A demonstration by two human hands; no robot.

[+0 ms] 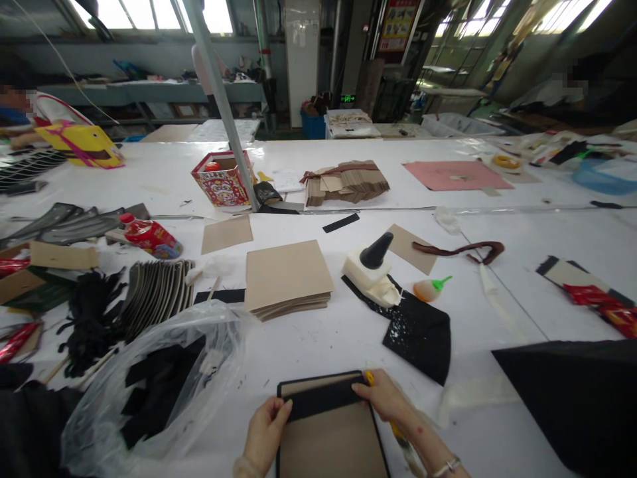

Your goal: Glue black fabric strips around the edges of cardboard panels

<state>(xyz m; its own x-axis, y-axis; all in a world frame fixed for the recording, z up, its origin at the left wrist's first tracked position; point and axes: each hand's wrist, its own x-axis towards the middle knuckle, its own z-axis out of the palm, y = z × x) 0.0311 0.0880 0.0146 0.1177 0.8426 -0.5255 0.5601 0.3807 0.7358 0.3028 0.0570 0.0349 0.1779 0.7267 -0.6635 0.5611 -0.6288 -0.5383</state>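
Black strip point(326, 399) across black-edged board point(331, 441), hands apart, pinching its ends, bare tabletop point(269, 355) beyond.

Matt tan cardboard sheets point(288, 273); glossy, crinkled clear plastic bag point(219, 338); shiny metal bracelet point(446, 467).

Tan board point(332, 438) edged in black, black strip point(326, 398), red-and-white patterned box point(223, 182)

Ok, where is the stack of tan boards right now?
In the head view, the stack of tan boards sits just left of centre on the white table, between the clear plastic bag and the white bottle with the black cone-shaped top.
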